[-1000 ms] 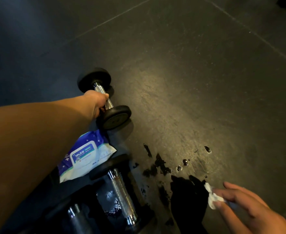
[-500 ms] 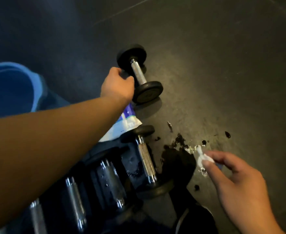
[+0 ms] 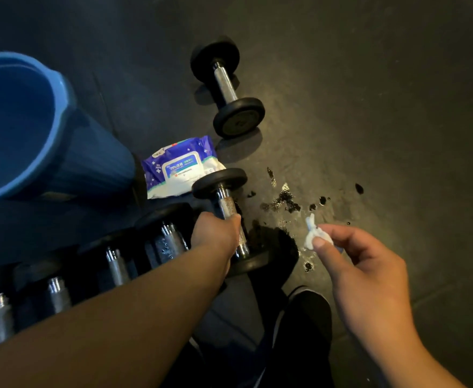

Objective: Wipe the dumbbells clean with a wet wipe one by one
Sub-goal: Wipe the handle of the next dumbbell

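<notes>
My left hand [image 3: 217, 233] is closed around the chrome handle of the nearest dumbbell [image 3: 224, 204], which lies at the right end of a row of dumbbells [image 3: 112, 264] along the lower left. Its upper black plate rests against the wet wipe pack [image 3: 180, 168].

My right hand [image 3: 366, 273] pinches a crumpled white wet wipe [image 3: 312, 233] between thumb and fingertips, held above the floor [image 3: 369, 107] and apart from the gripped dumbbell.

A separate dumbbell [image 3: 226, 88] lies alone on the floor beyond the pack, touched by neither hand.

Containers: the blue bucket [image 3: 61, 152] stands at the left, just beside the pack. Its visible interior shows only blue wall; I cannot tell whether it holds liquid. The pack's label flap appears shut.

Dark wet spots [image 3: 285, 198] mark the floor between the gripped dumbbell and the wipe. A dark shoe [image 3: 310, 306] shows at the bottom.
</notes>
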Tool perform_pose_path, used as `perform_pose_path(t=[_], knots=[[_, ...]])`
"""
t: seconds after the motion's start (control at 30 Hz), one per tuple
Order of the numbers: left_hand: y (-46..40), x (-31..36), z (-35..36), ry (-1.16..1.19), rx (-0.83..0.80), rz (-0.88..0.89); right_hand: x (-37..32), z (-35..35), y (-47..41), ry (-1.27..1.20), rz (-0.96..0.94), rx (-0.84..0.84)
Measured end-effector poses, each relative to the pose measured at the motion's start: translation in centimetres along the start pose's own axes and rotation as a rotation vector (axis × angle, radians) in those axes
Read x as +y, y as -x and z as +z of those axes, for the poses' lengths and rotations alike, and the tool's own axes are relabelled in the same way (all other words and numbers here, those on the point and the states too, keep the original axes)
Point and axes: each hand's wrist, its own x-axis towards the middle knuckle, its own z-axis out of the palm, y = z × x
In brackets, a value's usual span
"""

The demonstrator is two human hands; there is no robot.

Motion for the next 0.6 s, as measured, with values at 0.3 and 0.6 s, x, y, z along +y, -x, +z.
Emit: perform_pose_path(t=[0.3,0.6], knots=[[-3.9,-1.8,2.9,-0.032,-0.042,-0.002,1.3,-1.2,-1.5,-0.140,0.078,0.080],[1.6,4.8,3.7,-0.954,-0.186,0.709,2.2,-3.3,-2.4,-0.227,0.122,0.181]])
